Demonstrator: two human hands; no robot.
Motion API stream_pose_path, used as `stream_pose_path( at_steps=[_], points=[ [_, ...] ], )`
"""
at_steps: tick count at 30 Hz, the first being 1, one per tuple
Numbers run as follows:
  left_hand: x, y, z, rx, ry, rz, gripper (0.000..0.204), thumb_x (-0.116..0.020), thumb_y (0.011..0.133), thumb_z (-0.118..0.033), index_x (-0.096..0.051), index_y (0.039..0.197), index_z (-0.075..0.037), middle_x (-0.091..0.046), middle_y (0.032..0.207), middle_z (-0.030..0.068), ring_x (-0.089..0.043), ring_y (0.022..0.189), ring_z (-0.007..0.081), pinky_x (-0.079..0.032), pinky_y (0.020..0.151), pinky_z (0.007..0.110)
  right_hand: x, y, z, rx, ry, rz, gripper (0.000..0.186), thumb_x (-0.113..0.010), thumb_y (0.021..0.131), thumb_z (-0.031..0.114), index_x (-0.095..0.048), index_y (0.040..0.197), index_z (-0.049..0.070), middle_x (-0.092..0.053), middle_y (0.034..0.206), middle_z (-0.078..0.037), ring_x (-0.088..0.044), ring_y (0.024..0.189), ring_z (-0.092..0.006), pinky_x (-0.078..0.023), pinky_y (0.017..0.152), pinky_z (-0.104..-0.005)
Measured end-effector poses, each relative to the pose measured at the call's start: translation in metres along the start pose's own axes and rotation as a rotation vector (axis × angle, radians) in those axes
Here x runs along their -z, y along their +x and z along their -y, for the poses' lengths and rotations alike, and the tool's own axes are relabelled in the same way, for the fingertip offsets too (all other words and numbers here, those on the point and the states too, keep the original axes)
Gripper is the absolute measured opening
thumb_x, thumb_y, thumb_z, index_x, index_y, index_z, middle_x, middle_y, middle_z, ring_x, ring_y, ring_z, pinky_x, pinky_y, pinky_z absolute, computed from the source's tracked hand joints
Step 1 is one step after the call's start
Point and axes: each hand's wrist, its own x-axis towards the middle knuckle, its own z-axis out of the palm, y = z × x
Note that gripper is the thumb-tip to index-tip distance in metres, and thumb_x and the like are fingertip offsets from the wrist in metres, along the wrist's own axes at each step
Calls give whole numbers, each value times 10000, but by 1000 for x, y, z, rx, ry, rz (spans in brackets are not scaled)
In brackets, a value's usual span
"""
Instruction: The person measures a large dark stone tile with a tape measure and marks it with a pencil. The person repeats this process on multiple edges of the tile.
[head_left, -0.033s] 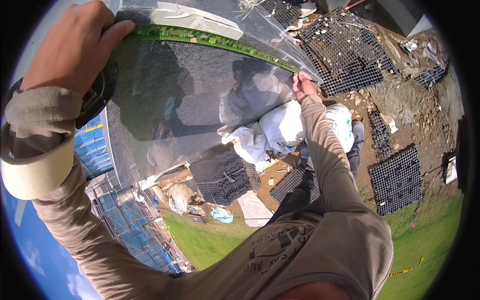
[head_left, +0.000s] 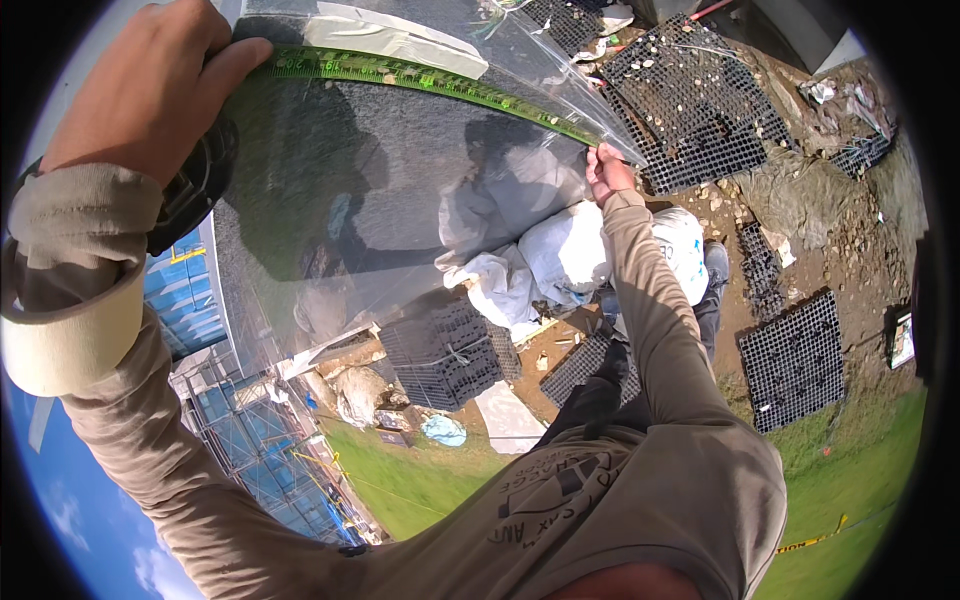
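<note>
A bright green tape measure [head_left: 430, 82] stretches over a large, clear, reflective panel [head_left: 400, 200]. At the upper left my left hand [head_left: 150, 90] is closed on one end of the blade, thumb along it. A black rounded thing [head_left: 195, 190] shows beneath that wrist, partly hidden; I cannot make out what it is. My right hand [head_left: 608, 172] pinches the blade's other end at the panel's right corner. A pale strip [head_left: 400, 40] lies on the panel just beyond the blade. Around my left forearm hangs a cream ring [head_left: 75, 345], like a tape roll.
Black plastic grid panels [head_left: 795, 360] lie on stony soil, with a stack of them [head_left: 440, 350] below the clear panel. White sacks [head_left: 565, 255] sit near my legs. Scaffolding [head_left: 265, 450] stands at the lower left, and yellow caution tape [head_left: 810, 542] crosses the grass.
My left hand and forearm have shifted very slightly. The right hand and the stretched blade look the same.
</note>
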Motion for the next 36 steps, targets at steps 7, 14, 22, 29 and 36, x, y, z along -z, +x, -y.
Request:
stream_pose_path(
  at_steps=[7,14,22,29,36],
  points=[
    [-10,-1,22,-41,12,17,303,-674,899,-300,-627,943,-3,-597,830,159,-574,787,348,-452,715,418,0,5,-4,1,-18,-50,144,-560,976,121,-549,1118,98,-656,903,-67,-636,681,-126,-498,498,-245],
    [19,10,-36,189,111,107,278,-662,877,-280,-668,916,-5,-646,806,160,-628,755,321,-499,691,404,-2,14,-3,76,-102,-8,164,-585,972,170,-560,1111,86,-662,912,-74,-643,687,-139,-497,504,-250],
    [45,25,-76,396,169,184,264,-657,843,-261,-715,888,-8,-700,772,158,-685,721,289,-544,665,393,-13,-67,24,664,-565,-321,403,-565,983,361,-572,1112,-21,-643,930,-101,-640,632,-149,-467,489,-259],
    [16,22,-59,391,94,10,265,-691,808,-252,-697,904,-5,-686,782,161,-674,744,321,-537,702,412,-125,-201,58,1113,-385,251,497,-374,1038,345,-462,1319,-55,-631,1073,-148,-607,772,-125,-479,633,-259],
    [4,16,-55,379,-42,-29,304,-681,825,-241,-651,1017,-7,-680,903,186,-661,862,335,-523,791,421,-231,-250,53,1236,-269,926,349,-507,990,180,-548,1233,-68,-676,1029,-202,-651,853,-172,-508,735,-288]
  ],
)
